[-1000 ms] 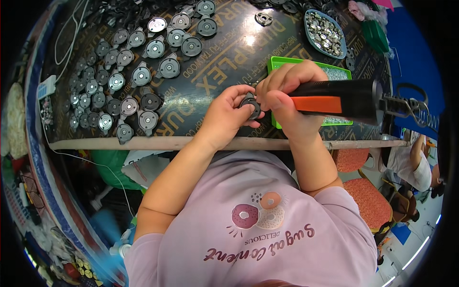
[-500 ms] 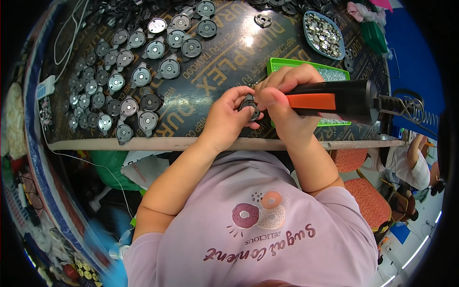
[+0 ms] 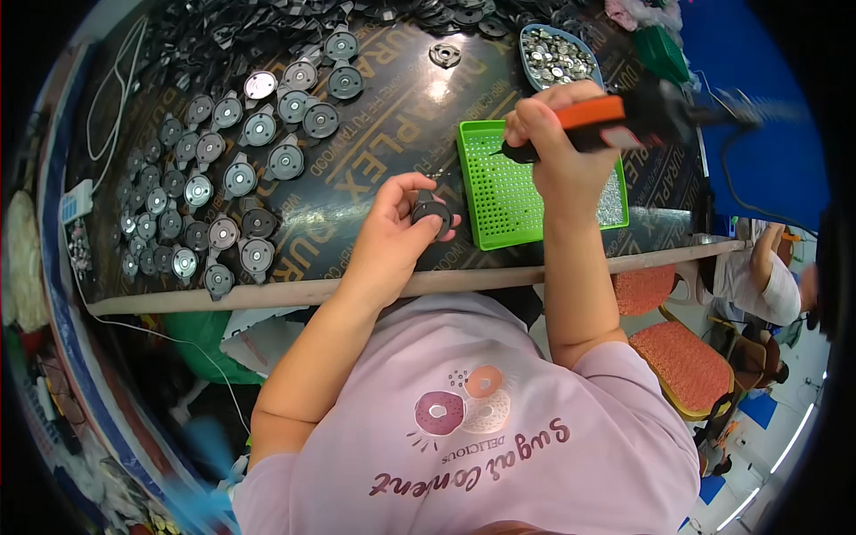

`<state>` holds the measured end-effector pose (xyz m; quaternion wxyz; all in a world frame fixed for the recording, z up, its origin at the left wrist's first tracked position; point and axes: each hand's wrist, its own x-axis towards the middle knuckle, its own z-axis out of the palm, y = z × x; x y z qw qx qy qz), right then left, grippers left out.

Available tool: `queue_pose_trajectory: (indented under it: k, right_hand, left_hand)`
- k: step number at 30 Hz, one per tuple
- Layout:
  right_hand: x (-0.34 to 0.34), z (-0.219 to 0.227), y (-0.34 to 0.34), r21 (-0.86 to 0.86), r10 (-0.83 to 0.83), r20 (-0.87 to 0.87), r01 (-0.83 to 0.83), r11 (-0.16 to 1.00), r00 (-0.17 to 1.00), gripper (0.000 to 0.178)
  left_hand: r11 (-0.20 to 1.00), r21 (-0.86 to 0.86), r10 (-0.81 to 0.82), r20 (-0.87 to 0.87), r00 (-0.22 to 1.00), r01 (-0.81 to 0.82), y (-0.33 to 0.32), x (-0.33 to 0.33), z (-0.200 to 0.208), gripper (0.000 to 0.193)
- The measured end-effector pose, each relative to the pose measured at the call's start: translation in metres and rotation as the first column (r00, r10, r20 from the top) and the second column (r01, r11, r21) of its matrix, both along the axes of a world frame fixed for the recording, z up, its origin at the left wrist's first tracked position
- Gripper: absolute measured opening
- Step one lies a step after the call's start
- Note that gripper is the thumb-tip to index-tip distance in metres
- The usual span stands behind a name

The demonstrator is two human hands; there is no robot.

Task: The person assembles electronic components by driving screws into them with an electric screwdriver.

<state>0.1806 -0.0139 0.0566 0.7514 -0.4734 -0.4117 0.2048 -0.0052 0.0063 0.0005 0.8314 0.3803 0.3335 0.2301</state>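
Observation:
Near the front edge of the table, my left hand [image 3: 385, 239] pinches a small dark round part [image 3: 432, 217] between thumb and fingers. The fingers hide some of its edge. My right hand [image 3: 563, 153] is wrapped round a black electric screwdriver [image 3: 584, 114] with an orange lever. Its tip points left, over a green tray [image 3: 470, 198]. Inside that tray is a plate full of small holes, with loose screws heaped toward its right side. I cannot tell whether the tip touches a screw. The two hands are apart.
Several grey round parts with silver centres [image 3: 259, 129] spread over the table's left side. Dark parts pile up along the far edge. A single dark ring-shaped part [image 3: 445, 55] lies near a blue container [image 3: 525, 64] of silver discs. A coiled cord hangs right.
My right hand has carried the screwdriver away from the dark round part and over the green tray. My left hand still holds the part, slightly lower and further left.

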Motion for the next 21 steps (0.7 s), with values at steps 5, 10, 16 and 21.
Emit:
queue_pose_trajectory:
  k: [5,10,16,21]
  right_hand:
    - [0.012,-0.012,-0.001,-0.059,0.089,0.083,-0.084,0.995,0.993,0.018]
    - [0.008,-0.013,0.001,-0.134,0.074,0.136,-0.055,0.989,0.988,0.018]
    - [0.008,-0.015,0.002,-0.094,0.072,0.148,-0.059,0.994,0.986,0.018]
    - [0.008,-0.006,-0.002,0.070,0.102,-0.096,-0.095,0.993,0.990,0.023]
  left_hand:
    - [0.993,0.078,-0.081,-0.049,0.995,0.085,0.008,-0.008,0.007,0.034]
    - [1.000,-0.016,-0.016,0.036,0.999,0.017,0.008,-0.007,0.002,0.026]
    - [0.982,-0.187,-0.026,0.035,0.999,0.032,0.006,0.000,-0.001,0.029]
    - [0.977,-0.210,-0.043,0.022,0.999,0.046,0.007,0.001,-0.004,0.034]
